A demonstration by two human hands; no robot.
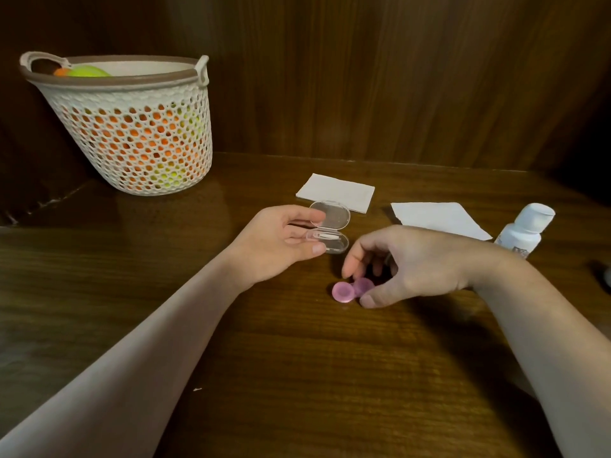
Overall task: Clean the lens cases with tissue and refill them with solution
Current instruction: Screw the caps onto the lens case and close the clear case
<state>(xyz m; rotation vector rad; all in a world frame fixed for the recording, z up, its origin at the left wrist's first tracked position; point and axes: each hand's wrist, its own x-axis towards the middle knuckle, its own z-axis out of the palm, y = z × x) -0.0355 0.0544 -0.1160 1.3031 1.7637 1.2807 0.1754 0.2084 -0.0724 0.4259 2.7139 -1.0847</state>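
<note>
The left hand (277, 242) grips an open clear plastic box (330, 231) between curled fingers and thumb. The right hand (406, 266) pinches a pink lens case (350, 290), its 2 cups lying under the fingertips.

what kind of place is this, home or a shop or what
Probably a home, at a dark wooden table set against wood panelling. A perforated plastic basket of orange and green items stands at the back left, and personal things lie about: a pink lens case, folded tissues, a small white bottle.

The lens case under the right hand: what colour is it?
Pink-purple; the lens case lies on the table, right hand pinching it. Head view, the only one.
</note>
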